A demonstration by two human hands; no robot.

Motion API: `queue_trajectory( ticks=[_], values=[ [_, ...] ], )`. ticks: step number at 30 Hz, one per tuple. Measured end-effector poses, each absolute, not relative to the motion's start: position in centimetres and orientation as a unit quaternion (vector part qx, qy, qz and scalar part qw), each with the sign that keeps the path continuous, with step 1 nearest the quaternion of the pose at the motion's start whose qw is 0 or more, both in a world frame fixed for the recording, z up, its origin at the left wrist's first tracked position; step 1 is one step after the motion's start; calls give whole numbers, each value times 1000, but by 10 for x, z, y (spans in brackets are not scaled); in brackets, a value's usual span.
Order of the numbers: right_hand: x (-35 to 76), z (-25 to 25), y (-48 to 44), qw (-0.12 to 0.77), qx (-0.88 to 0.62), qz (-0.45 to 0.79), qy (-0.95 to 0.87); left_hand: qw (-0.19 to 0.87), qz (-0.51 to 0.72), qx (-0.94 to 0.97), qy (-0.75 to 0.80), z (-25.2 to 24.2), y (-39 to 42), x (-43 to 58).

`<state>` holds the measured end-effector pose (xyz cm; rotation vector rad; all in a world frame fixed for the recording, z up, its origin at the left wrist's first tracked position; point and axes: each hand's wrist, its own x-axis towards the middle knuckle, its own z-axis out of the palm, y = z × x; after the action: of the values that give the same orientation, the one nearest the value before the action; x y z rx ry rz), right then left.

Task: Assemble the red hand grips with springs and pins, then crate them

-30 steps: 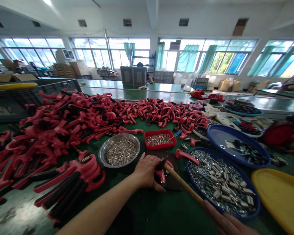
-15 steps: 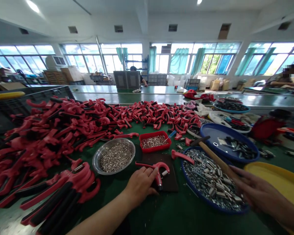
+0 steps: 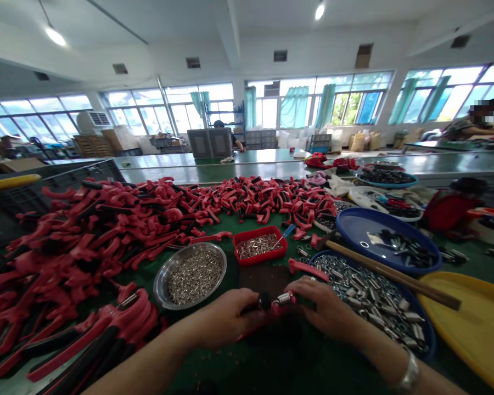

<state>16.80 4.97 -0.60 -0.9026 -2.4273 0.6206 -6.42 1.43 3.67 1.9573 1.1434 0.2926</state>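
Both my hands hold one red tool with a black-tipped handle and a small spring [image 3: 276, 305] just above the green table. My left hand [image 3: 226, 321] is closed round its handle end from the left. My right hand [image 3: 323, 310] grips its other end from the right, fingers curled. A wooden-handled hammer [image 3: 389, 271] lies across the blue basin of metal parts [image 3: 426, 351], out of my hands. A dark work pad [image 3: 263, 276] lies just beyond the tool.
A big heap of red and black handles [image 3: 107, 230] covers the left and middle. A steel bowl of small pins [image 3: 191, 270] and a red tray of pins [image 3: 260, 245] stand ahead. More blue basins [image 3: 389, 230] and a yellow basin [image 3: 477, 323] are at right. Another person sits far right.
My right hand has laid the hammer across the blue basin and come to the red tool. Both hands now lift that tool off the dark pad toward me.
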Motion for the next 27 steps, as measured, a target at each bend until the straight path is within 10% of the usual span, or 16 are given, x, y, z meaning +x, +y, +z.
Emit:
queue_trajectory(
  ticks=[7,16,27],
  values=[
    [155,-19,85,210,-390,362,-820,720,171,497,454,-17,45,-72],
    [133,-22,92,164,-479,206,-837,175,160,680,694,-18,30,-61],
    [148,-7,235,218,-658,117,-711,201,200,689,667,-40,32,-58]
  ],
)
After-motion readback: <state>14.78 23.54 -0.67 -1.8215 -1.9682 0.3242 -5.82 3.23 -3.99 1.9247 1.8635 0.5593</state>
